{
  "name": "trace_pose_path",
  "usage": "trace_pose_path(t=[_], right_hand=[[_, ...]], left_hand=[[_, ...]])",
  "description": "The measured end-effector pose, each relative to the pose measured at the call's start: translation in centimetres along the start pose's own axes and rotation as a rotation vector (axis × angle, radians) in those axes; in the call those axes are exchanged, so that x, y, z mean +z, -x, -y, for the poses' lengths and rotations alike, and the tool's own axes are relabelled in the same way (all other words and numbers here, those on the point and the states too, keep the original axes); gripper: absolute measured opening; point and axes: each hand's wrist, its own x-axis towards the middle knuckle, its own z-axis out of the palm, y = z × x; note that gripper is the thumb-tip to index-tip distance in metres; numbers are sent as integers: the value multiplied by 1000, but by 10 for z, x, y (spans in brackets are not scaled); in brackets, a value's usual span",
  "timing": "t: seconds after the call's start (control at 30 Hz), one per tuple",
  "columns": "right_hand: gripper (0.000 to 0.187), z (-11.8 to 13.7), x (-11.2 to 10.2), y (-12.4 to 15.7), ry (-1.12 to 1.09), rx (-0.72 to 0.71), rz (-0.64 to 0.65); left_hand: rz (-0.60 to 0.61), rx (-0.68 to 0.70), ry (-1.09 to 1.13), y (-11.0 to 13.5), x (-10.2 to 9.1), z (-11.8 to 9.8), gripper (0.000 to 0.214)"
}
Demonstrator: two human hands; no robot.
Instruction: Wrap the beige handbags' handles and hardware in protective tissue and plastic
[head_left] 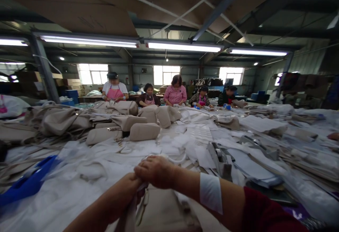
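My left hand (129, 189) is closed around a pale strap (130, 216) that runs down toward the bottom edge. Pressed against it, my right hand (156, 171) has its fingers curled over; what they pinch is hidden. Whitish material shows just behind the right knuckles. Below both hands lies a beige handbag (156, 209), partly cut off by the frame and covered by my forearms. A white patch (211, 192) is wrapped around my right forearm.
Beige handbags (144, 131) are heaped at the left. A blue tape dispenser (29, 180) lies at the left edge, a grey metal dispenser (219, 158) at the right. White sheets (200, 133) cover much of the table. Several co-workers (175, 92) work across it.
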Motion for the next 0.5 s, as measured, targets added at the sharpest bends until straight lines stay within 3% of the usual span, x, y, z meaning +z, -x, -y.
trace_pose_path(t=[0.1, 0.3, 0.4, 0.5], right_hand=[[19, -20, 11, -8, -254, 222, -70], [16, -61, 54, -2, -570, 434, -117], [18, -65, 82, 14, -659, 561, -92], [27, -62, 100, 31, -739, 678, -102]], left_hand=[[-62, 4, 13, 9, 0, -21, 51], [-187, 89, 67, 23, -15, -58, 34], [-271, 153, 94, 27, -19, -70, 35], [-280, 240, 147, 25, -21, -81, 38]])
